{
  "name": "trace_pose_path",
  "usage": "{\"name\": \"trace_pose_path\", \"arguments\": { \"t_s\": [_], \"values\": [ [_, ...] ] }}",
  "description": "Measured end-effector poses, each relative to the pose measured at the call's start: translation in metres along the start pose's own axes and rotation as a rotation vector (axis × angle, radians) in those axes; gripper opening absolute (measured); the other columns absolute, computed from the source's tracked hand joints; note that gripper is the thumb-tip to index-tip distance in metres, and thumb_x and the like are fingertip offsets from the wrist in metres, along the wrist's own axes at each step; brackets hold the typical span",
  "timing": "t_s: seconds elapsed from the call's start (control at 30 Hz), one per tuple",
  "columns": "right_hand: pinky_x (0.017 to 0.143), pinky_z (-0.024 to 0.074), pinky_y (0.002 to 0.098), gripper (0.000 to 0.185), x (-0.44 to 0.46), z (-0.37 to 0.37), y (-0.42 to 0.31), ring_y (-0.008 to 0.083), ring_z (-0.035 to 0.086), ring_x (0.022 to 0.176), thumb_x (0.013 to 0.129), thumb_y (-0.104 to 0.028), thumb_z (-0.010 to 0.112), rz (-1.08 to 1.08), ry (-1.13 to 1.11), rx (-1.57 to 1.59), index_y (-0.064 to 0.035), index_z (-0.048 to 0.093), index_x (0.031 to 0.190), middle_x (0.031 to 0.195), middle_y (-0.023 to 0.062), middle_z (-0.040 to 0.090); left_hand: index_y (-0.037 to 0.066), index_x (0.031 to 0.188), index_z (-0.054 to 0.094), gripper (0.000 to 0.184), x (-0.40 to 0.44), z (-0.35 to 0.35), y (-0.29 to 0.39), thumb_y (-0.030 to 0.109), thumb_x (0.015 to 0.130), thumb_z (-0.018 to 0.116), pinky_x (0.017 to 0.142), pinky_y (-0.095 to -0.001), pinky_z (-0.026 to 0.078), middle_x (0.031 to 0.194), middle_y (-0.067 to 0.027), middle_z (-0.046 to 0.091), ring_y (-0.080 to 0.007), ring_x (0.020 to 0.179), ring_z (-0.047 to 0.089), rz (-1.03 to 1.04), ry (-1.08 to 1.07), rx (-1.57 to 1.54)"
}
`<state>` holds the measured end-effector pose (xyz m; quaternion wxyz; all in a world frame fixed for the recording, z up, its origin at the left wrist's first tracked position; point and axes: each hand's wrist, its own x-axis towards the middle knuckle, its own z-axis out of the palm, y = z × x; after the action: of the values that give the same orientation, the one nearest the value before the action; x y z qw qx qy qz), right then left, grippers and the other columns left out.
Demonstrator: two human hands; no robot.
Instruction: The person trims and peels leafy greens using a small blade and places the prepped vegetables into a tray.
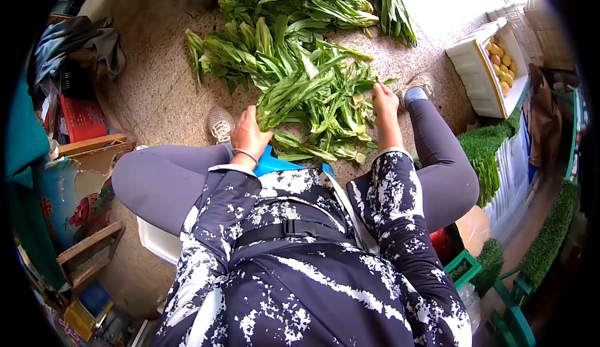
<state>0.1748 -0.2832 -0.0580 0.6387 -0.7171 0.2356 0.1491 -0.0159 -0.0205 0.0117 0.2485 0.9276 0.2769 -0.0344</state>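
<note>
Long-leaved greens lie in a loose heap on the floor between my feet, some with pale cut stem ends turned towards me. My left hand is closed around the leafy near end of a bunch of greens at the heap's left side. On the right of the heap, my right hand is closed with fingers pinched together. A small dark tip shows at its fingertips, too small to name. Below the heap, a piece of blue plastic shows between my knees.
More bunches of greens are piled further ahead. To the right, a white foam box holds several round yellow items. A red basket and a wooden crate stand on the left. My shoes flank the heap.
</note>
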Motion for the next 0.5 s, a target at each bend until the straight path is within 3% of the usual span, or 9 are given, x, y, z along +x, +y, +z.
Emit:
{"name": "trace_pose_path", "arguments": {
  "t_s": [0.03, 0.13, 0.27, 0.37, 0.4, 0.5],
  "values": [
    [0.044, 0.0327, 0.0180, 0.027, -0.014, 0.004, -0.019, 0.0044, 0.039, 0.049, 0.082, -0.020, 0.058, 0.034, 0.023, 0.107, -0.0080, 0.059, 0.106, 0.063, -0.0024, 0.051, 0.009, 0.103, 0.043, 0.052, 0.002, -0.002, 0.001, 0.017, 0.058, 0.069, 0.071, -0.0420, 0.044, 0.097, -0.0102, 0.054, -0.0298, 0.091, 0.054, -0.013, 0.000, 0.037],
    [0.039, 0.0278, 0.0177, 0.034, -0.055, 0.009, -0.067, 0.0021, 0.036, 0.047, 0.082, -0.025, 0.058, -0.021, -0.332, 0.207, -0.0095, 0.056, 0.112, 0.061, -0.0044, 0.048, 0.011, 0.104, 0.043, 0.052, 0.002, 0.000, -0.003, 0.018, 0.060, 0.069, 0.072, -0.0435, 0.042, 0.096, -0.0094, 0.054, -0.0289, 0.092, 0.053, -0.032, 0.020, 0.074],
    [0.040, 0.0257, 0.0154, 0.045, -0.107, 0.042, -0.083, 0.0018, 0.034, 0.046, 0.082, -0.023, 0.058, 0.057, -0.706, 0.015, -0.0078, 0.046, 0.123, 0.061, -0.0059, 0.044, 0.012, 0.102, 0.044, 0.050, 0.002, -0.002, -0.002, 0.017, 0.059, 0.069, 0.072, -0.0455, 0.040, 0.095, -0.0083, 0.053, -0.0288, 0.091, 0.053, 0.031, 0.007, 0.136],
    [0.041, 0.0237, 0.0158, 0.042, -0.123, 0.065, -0.068, 0.0005, 0.033, 0.049, 0.084, -0.018, 0.056, -0.035, -0.685, -0.069, -0.0076, 0.046, 0.123, 0.062, -0.0082, 0.042, 0.013, 0.100, 0.044, 0.048, -0.001, -0.007, 0.001, 0.014, 0.058, 0.069, 0.073, -0.0423, 0.038, 0.092, -0.0069, 0.051, -0.0270, 0.090, 0.052, 0.104, 0.046, 0.189],
    [0.041, 0.0237, 0.0156, 0.036, -0.113, 0.066, -0.056, 0.0004, 0.033, 0.049, 0.084, -0.015, 0.054, -0.070, -0.604, -0.155, -0.0080, 0.050, 0.119, 0.062, -0.0091, 0.043, 0.012, 0.103, 0.045, 0.050, 0.000, -0.011, 0.001, 0.011, 0.058, 0.067, 0.071, -0.0415, 0.039, 0.092, -0.0064, 0.052, -0.0261, 0.089, 0.052, 0.132, 0.031, 0.212],
    [0.042, 0.0280, 0.0181, 0.036, -0.070, 0.054, -0.031, 0.0026, 0.035, 0.048, 0.083, -0.013, 0.055, -0.198, -0.322, 0.045, -0.0099, 0.050, 0.119, 0.062, -0.0066, 0.046, 0.013, 0.102, 0.046, 0.049, 0.009, -0.029, -0.002, 0.009, 0.058, 0.067, 0.071, -0.0403, 0.038, 0.091, -0.0056, 0.050, -0.0246, 0.089, 0.051, 0.208, 0.087, 0.271]
  ]
}}
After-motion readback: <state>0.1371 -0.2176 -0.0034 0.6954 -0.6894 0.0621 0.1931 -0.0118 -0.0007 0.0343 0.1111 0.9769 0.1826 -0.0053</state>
